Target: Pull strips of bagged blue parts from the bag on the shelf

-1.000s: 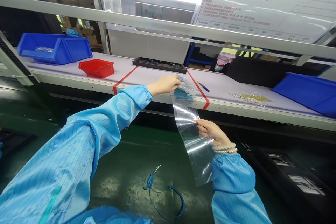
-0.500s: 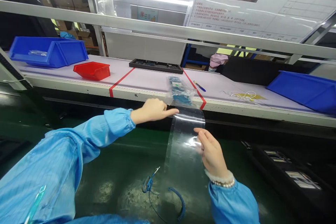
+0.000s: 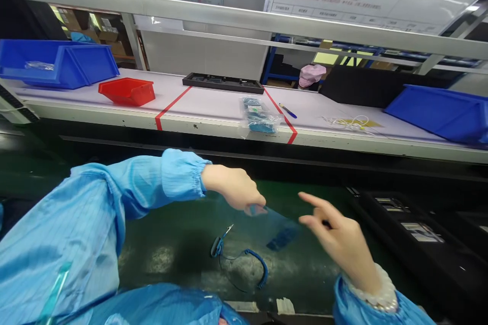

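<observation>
Seen from your head camera, your left hand is closed in a pinch on one edge of a clear plastic bag, which hangs low over the green mat and looks almost flat and see-through, with a bluish tint and a darker blue patch near its middle. Your right hand is beside the bag's other edge with its fingers spread and the forefinger pointing left; you cannot tell whether it touches the plastic. A bead bracelet sits on that wrist.

Under the bag, on the mat, lies a blue coiled wrist-strap cord with a clip at its end.

Up on the white shelf, between two red tape lines, rests a filled clear packet holding blue parts. Behind it lies a long black tray. To the left stand a red bin and a blue bin; to the right, a blue pen, a tangle of white wire and another blue bin.
</observation>
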